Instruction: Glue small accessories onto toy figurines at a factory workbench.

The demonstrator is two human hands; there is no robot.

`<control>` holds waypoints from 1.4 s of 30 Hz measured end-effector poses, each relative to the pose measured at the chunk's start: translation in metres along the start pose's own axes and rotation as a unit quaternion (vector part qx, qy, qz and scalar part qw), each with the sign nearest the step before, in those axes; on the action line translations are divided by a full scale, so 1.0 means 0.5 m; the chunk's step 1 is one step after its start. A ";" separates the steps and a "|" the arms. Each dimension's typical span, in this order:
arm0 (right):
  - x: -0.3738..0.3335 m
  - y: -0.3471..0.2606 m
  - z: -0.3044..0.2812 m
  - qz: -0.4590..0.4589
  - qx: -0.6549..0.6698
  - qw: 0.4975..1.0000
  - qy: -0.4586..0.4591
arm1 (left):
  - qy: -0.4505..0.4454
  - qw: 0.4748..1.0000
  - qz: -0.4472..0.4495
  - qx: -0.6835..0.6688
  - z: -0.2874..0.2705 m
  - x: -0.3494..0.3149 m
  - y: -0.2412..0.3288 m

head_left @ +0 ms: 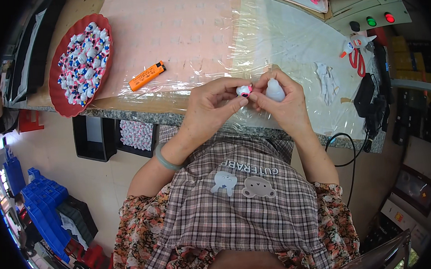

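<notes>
Over the near edge of the table, my left hand [207, 105] pinches a small white figurine [243, 90] with pink and dark patches between thumb and fingertips. My right hand [295, 102] is curled around a small whitish squeeze bottle [275, 90], its rounded end showing above the palm. The right thumb and fingertip meet at the figurine's right side; whether they grip a tiny part there is too small to tell. An orange lighter [147, 76] lies on the table beyond my left hand.
A red bowl [55, 90] heaped with similar figurines stands at the left. Black trays [95, 139] sit below the table edge, one filled with small pieces. At right are crumpled white material [327, 83], a red-handled tool [356, 61], black adapters [368, 95] and a box with lit buttons [378, 18].
</notes>
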State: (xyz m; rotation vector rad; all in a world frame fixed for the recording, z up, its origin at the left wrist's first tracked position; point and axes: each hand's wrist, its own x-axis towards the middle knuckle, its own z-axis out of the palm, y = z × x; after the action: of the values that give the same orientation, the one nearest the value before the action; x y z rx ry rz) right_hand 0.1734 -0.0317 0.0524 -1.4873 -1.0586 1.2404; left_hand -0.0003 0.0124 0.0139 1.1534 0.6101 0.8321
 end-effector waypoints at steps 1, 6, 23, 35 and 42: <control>-0.003 0.001 0.005 0.000 0.001 1.000 0.001 | 0.008 1.000 -0.023 -0.017 0.005 -0.001 0.007; -0.008 0.029 0.011 -0.095 -0.114 0.987 0.053 | 0.028 0.997 -0.032 -0.057 0.007 0.000 0.001; 0.003 0.057 0.033 -0.128 -0.074 0.985 0.090 | 0.026 0.997 0.039 -0.063 -0.004 0.002 -0.022; 0.008 0.041 0.032 -0.111 -0.039 0.992 0.056 | 0.052 0.996 0.048 -0.060 -0.007 0.005 -0.032; 0.011 0.065 0.034 -0.133 -0.076 0.986 0.060 | 0.059 0.995 0.074 -0.009 -0.007 0.001 -0.040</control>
State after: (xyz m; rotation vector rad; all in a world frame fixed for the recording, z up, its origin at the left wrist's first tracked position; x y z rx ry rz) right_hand 0.1591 -0.0320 0.0179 -1.4589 -1.2478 0.8900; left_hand 0.0021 0.0112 -0.0062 1.1493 0.6169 1.0363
